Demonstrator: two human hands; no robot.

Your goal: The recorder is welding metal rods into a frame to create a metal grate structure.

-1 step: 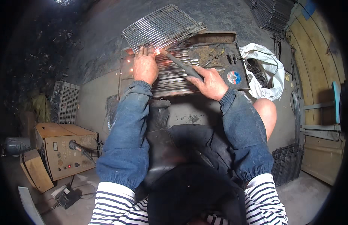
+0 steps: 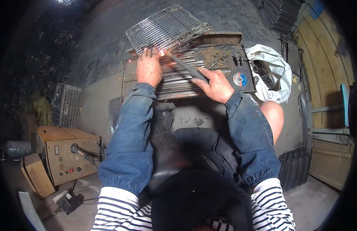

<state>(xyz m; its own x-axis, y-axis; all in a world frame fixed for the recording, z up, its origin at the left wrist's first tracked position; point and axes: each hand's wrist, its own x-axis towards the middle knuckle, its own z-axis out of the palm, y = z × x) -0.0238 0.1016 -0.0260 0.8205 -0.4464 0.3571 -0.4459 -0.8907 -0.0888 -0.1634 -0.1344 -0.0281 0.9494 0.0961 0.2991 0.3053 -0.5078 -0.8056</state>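
Note:
My right hand (image 2: 217,85) is closed around the dark handle of a welding torch (image 2: 186,67), which slants away to the left. Orange light glows at its tip, close beside the fingers of my left hand (image 2: 149,68). Those fingers reach over the near edge of a wire grid panel (image 2: 167,27) and hold it; the left thumb is hidden. The panel lies tilted across the far left part of a low metal worktable (image 2: 129,79). Several thin metal rods (image 2: 178,81) lie side by side on the table, below the torch.
A cutting disc (image 2: 240,79), pliers (image 2: 214,62) and debris lie on the table's right side. Beside it stands a white sack (image 2: 276,57) holding dark metal pieces. A welding machine (image 2: 68,154) stands at lower left, near another grid (image 2: 70,106). Dark grids (image 2: 294,167) lean at right.
The loose sparks left of my left hand have mostly gone, and the glow at the torch tip is a little smaller. Both hands, the torch and the panel have stayed in place.

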